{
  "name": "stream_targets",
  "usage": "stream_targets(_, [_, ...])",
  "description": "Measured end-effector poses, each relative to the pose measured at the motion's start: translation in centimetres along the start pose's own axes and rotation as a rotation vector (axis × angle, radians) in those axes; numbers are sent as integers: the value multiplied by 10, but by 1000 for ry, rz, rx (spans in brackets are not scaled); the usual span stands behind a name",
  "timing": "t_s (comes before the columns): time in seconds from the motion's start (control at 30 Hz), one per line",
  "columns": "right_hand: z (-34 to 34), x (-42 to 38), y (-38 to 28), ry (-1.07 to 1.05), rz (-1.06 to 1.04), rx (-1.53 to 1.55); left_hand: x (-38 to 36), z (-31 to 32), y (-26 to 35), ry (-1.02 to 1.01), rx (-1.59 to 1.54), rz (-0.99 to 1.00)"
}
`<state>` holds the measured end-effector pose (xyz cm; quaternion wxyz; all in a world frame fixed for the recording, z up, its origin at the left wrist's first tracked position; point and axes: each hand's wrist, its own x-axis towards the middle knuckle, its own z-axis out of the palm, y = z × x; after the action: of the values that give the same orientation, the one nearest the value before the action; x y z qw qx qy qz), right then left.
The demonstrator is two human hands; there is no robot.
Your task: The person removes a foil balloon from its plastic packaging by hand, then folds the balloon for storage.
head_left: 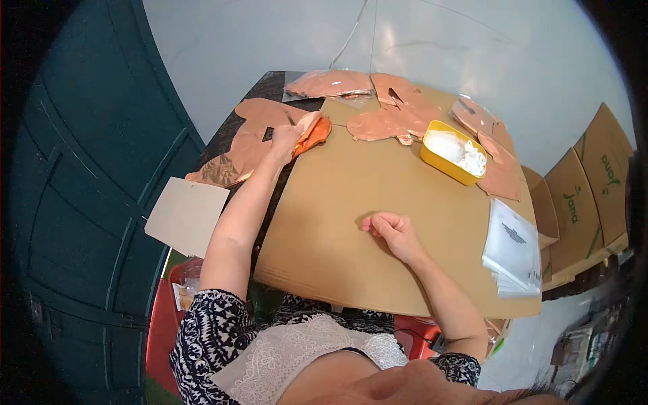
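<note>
My left hand point(287, 140) reaches to the far left of the table, its fingers closed on the edge of a flat rose-gold foil balloon point(253, 143). A shiny orange-copper fold point(312, 137) of foil shows beside those fingers. My right hand point(395, 235) rests on the brown cardboard sheet point(337, 236), curled into a loose fist with no object visible in it. Further back lie another uninflated foil balloon point(395, 115) and a balloon in a clear bag point(331, 84).
A yellow tub point(449, 169) holding white material stands at the right. Behind and beside it lie more rose-gold foil pieces point(501, 165). Clear printed bags point(513, 246) are stacked near the right edge. A pale card point(185, 212) sticks out at left; cardboard boxes point(587, 196) stand at right.
</note>
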<state>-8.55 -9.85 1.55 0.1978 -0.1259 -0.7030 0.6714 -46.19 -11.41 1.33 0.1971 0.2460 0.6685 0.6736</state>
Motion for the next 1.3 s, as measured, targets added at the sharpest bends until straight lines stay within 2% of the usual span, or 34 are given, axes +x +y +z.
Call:
stream_targets(0.07, [0, 0, 0, -6, -8, 7, 9, -2, -7, -19, -231, -61])
stream_targets(0.17, [0, -1, -2, -10, -4, 14, 62, -25, -50, -32, -22, 3])
stream_targets(0.27, [0, 0, -4, -9, -3, 16, 30, -31, 11, -40, 252, 68])
stream_targets(0.33, [0, 0, -3, -7, 10, -1, 47, -47, 27, 16, 532, 292])
stream_targets(0.4, [-1, 0, -2, 0, 36, -34, 15, -53, 104, 51, 851, 197])
stream_targets(0.43, [0, -1, -2, 1, 23, -32, 67, -78, 78, 214, 994, 324])
stream_targets(0.53, [-1, -1, 0, 2, -6, -37, 62, -111, 130, 176, 984, 341])
stream_targets(0.6, [-3, -1, 1, -7, 0, -45, 79, -137, 153, 298, 1098, 294])
stream_targets(0.67, [-2, -1, 0, -1, 0, -45, 97, -164, 169, 541, 1088, 354])
stream_targets(0.73, [-1, -1, -1, 3, -14, -46, 38, -148, 221, 787, 999, 340])
stream_targets(0.83, [2, -2, -2, 13, -46, -47, 28, -149, 236, 927, 957, 498])
stream_targets(0.93, [1, -1, -3, 12, -45, -53, 27, -154, 247, 857, 1151, 581])
stream_targets(1.03, [1, -3, -1, 19, -47, -54, 25, -154, 279, 988, 900, 790])
stream_targets(1.13, [0, -2, -1, 17, -54, -62, 21, -144, 316, 1058, 996, 1089])
stream_targets(1.23, [-1, -2, -3, 13, -8, -30, -28, -96, 343, 788, 938, 955])
stream_targets(1.3, [-4, -1, -6, 19, 58, 9, -34, -91, 345, 634, 1075, 1235])
